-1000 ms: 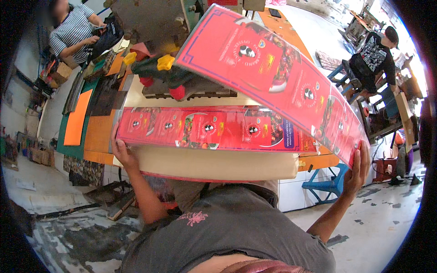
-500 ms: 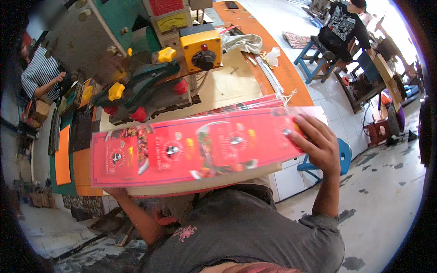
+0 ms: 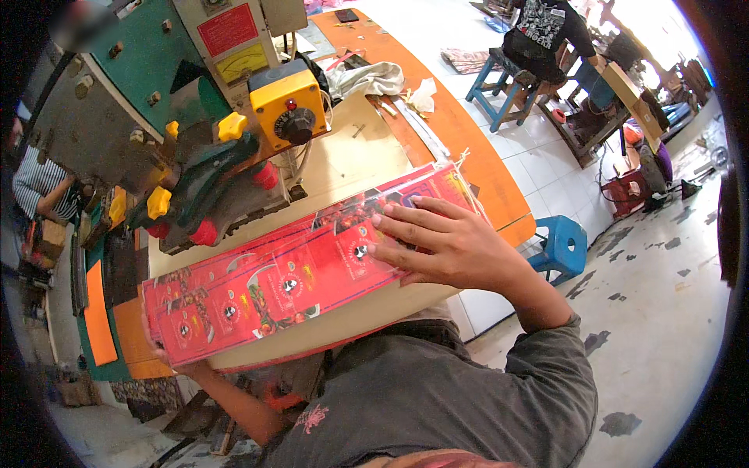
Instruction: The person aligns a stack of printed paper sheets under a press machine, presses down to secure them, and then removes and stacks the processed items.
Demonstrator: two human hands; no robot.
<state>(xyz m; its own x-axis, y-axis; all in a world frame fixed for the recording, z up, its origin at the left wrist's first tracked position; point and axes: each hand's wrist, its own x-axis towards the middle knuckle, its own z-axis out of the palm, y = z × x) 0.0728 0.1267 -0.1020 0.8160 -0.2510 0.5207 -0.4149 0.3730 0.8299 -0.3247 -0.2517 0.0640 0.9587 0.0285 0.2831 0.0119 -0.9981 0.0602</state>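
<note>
Judging by how things lie, the red printed sheets [image 3: 304, 273] sit stacked on the table [image 3: 367, 156], right hand [image 3: 445, 246] pressing flat-fingered at three o'clock, left hand [image 3: 168, 355] gripping the eight o'clock corner, squaring seemingly unfinished.

Most of the left hand [image 3: 160, 352] is hidden under the stack of red printed sheets [image 3: 296, 273], at the surface's [image 3: 367, 156] near left corner; only a bit of it peeks out. The right hand [image 3: 445, 242] covers part of the sheets. The sheets hide the near edge of the surface. The pictures on the sheets are too small to make out. The green machine [image 3: 156, 117] is cut off at the top.
</note>
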